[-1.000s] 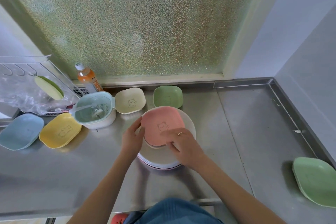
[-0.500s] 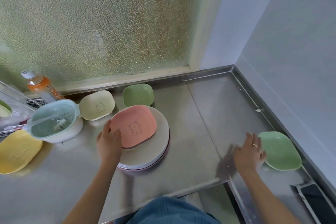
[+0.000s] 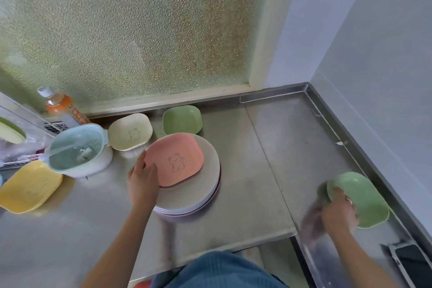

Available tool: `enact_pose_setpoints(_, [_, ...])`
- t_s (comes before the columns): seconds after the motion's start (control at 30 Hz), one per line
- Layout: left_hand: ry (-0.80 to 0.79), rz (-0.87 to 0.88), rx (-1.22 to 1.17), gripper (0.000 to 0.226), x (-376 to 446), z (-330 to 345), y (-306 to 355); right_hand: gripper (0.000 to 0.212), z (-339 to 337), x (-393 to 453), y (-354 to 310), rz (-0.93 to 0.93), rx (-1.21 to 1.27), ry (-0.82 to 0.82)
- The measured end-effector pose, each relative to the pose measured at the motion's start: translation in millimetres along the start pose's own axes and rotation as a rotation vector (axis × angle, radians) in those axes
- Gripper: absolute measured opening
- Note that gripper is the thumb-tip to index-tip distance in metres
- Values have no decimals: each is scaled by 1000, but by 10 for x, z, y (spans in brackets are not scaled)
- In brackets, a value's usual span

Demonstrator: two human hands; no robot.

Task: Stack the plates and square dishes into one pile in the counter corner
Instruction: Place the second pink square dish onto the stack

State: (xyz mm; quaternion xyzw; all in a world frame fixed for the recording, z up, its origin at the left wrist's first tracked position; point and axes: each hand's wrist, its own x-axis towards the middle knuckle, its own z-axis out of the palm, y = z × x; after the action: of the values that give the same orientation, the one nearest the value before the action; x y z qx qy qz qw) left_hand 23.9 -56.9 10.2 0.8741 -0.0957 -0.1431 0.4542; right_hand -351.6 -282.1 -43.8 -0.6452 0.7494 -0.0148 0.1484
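While the right hand: the right hand point(image 3: 339, 214) grips the near-left edge of a green square dish point(image 3: 361, 199), which is tilted up off the steel counter point(image 3: 257, 182) close to the right wall edge; motion blur hides how the fingers lie.
Left hand: the left hand point(image 3: 142, 182) rests against the left rim of the pink square dish point(image 3: 175, 161), fingers fairly straight, thumb on the rim.
Pile: the pink square dish, with a bear drawn inside, sits on top of a stack of round plates point(image 3: 198, 196) in the middle of the counter, well apart from the back-right corner; the number of plates in the stack cannot be told.
Square dishes counted: five in full view, namely one pink, one cream point(image 3: 131, 134), one yellow point(image 3: 29, 187) and two green, the second green dish point(image 3: 182, 119) lying by the window sill.
Cream dish: just behind the pile, tilted, propped on something white.
Yellow dish: far left, near the counter's front.
Other things: one pale blue strainer basket point(image 3: 74, 149) set in a white bowl, between the yellow and cream dishes; one bottle point(image 3: 60, 106) of orange drink behind it; one dark phone point(image 3: 413, 262) at the lower right.
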Motion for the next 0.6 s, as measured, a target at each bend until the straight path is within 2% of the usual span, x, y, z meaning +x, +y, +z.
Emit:
enact_pose_setpoints(0.1, [-4,-23,-3,53,3,5,-3,41,23,1,-33,-8,62,-35])
enact_pose_setpoints(0.17, [-3,-24,2,53,2,8,-13,38,26,-36,-108,-87,143,-1])
enact_pose_setpoints(0.33, [6,13,-26,50,2,15,-36,30,2,-314,-612,-503,377,146])
enact_pose_setpoints(0.47, [-3,12,-32,45,-19,-7,12,37,-71,-775,-1366,-938,489,161])
enact_pose_setpoints(0.6, [-49,-2,-109,42,-80,-120,144,40,-139,-1341,-2029,-1297,461,133])
